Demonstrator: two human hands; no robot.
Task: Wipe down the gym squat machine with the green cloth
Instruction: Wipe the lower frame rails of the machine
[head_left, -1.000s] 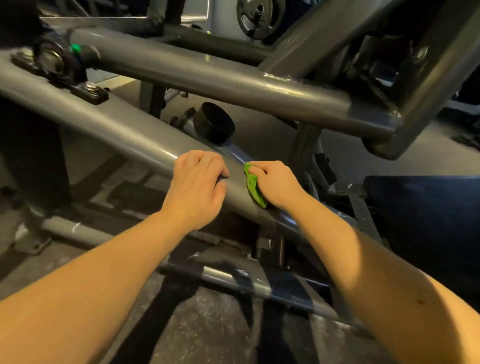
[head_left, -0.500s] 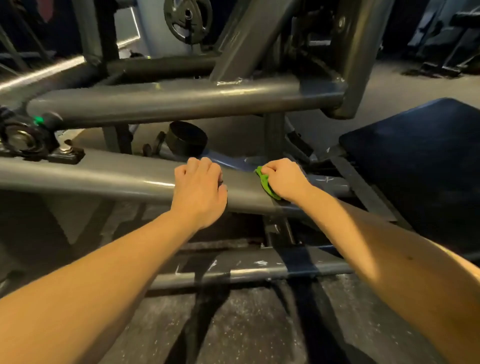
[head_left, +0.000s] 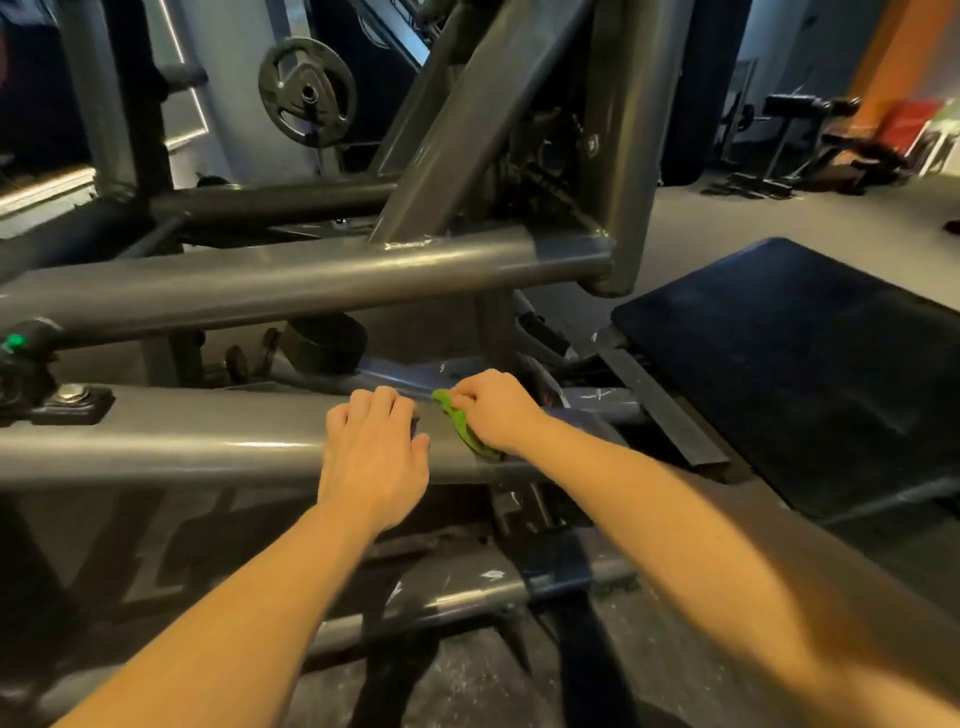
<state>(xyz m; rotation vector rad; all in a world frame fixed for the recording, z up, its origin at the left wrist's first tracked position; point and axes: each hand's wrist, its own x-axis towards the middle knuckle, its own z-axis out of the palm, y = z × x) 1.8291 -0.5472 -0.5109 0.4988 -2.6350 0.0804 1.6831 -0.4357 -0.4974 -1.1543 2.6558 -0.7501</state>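
Observation:
The squat machine is a frame of thick grey steel tubes. Its near tube (head_left: 182, 436) runs across the middle of the view, and a second tube (head_left: 311, 275) lies above it. My right hand (head_left: 498, 410) grips a small green cloth (head_left: 462, 423) and holds it against the near tube's right end. Only a strip of the cloth shows beside my fingers. My left hand (head_left: 371, 447) rests on the same tube just left of the cloth, fingers curled over its top.
A dark padded platform (head_left: 810, 364) lies at the right. A black weight plate (head_left: 307, 92) hangs at the back. A bolted bracket (head_left: 67, 402) sits on the near tube at the left. Lower frame bars (head_left: 467, 597) cross the speckled floor. Benches (head_left: 810, 140) stand far right.
My view has lifted and swung right, bringing the platform and far gym into sight. Both hands stay on the near tube; the right hand with the cloth has shifted only slightly along it.

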